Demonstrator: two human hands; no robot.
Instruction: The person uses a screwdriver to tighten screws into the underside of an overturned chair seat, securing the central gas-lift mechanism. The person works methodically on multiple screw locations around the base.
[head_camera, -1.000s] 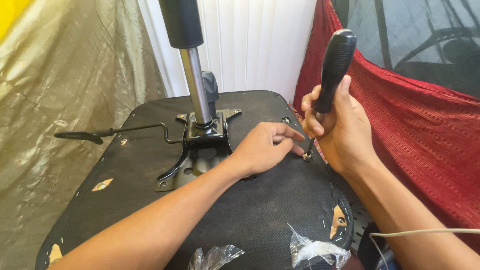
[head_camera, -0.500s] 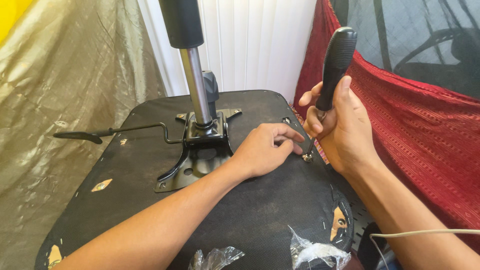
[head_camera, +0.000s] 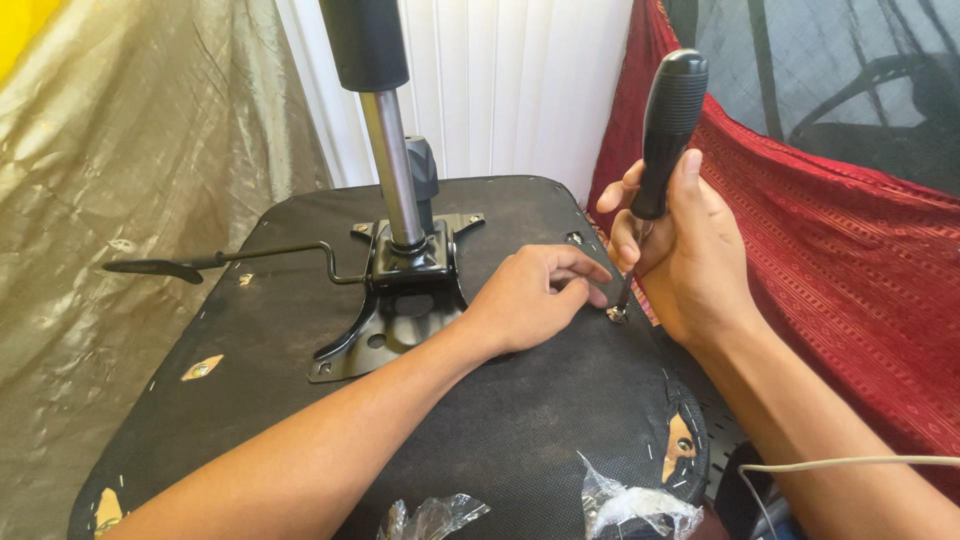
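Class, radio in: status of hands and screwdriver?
Right hand grips screwdriver, tip on screw. Left hand steadies beside it. Nothing in the way.

The right hand (head_camera: 680, 255) hides most of the screwdriver (head_camera: 668, 130) shaft.

A makeshift home repair corner: an upturned office chair seat (head_camera: 300, 400) with its metal base plate (head_camera: 400, 310) and gas cylinder (head_camera: 390, 170) sits between white vertical blinds (head_camera: 500, 90), draped gold fabric (head_camera: 120, 180) and red cloth (head_camera: 830, 260).
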